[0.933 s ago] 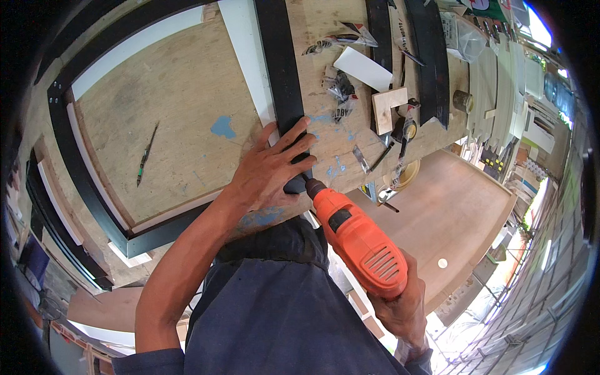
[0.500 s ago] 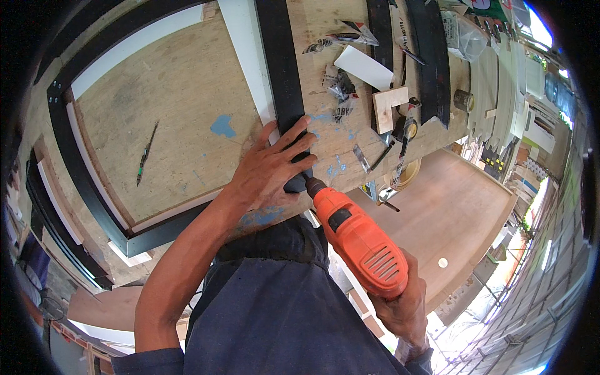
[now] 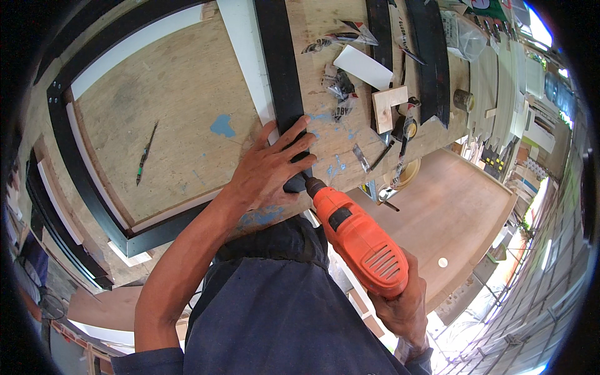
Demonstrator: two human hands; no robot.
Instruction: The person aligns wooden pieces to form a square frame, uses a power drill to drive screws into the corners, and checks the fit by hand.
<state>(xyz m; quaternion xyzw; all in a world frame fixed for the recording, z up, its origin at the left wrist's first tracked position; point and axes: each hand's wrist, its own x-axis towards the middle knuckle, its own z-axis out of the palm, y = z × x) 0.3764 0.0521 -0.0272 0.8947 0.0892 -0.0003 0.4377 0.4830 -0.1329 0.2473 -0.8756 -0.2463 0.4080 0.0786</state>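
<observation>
Orange drill [image 3: 359,240]: lies aslant between the hands, its body toward 11 o'clock from the right hand [image 3: 403,306] and its nose toward 4 o'clock from the left hand [image 3: 269,165]; I take 12 as the top of my feed.
Right hand: I see it wrapped around the drill's rear grip, fingers curled in; the drill's body hides most of that grip from me.
Left hand: fingers spread wide and laid across the black bar [image 3: 284,81], some tips reaching its right-hand edge; I cannot tell how the thumb sits or how hard the palm bears down.
Black bar: directly under the left fingers, running off toward 12 o'clock, its near end just beside that hand at 4 o'clock.
Drill bit [image 3: 307,177]: points toward 11 o'clock and meets the bar near that end; from here I cannot make out whether the tip is inside it.
White strip [image 3: 244,56]: beside the bar's left edge, nearly 12 o'clock from the left hand.
Black frame [image 3: 57,125]: on the plywood worktop [image 3: 187,81], its far side at 9 o'clock.
Pen-like tool [image 3: 147,156]: inside the frame, also at 9.
L-shaped wood piece [image 3: 382,109]: at 2 o'clock from the left hand, near a white block [image 3: 364,67].
</observation>
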